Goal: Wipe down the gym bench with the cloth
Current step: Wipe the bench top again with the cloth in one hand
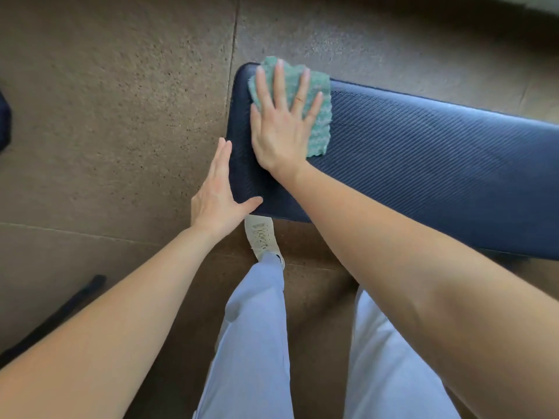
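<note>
The cloth (314, 116) lies flat at the bench's (423, 164) far end corner. The right hand (282, 128) presses it with fingers spread wide, gripping nothing. The left hand (216, 195), fingers extended, braces the bench's end edge. Whether the pad is already damp cannot be judged. Recommended: keep the palm flat and draw overlapping strokes along the pad's length.

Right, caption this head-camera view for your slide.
Right hand presses green textured cloth flat on navy padded gym bench.
</note>
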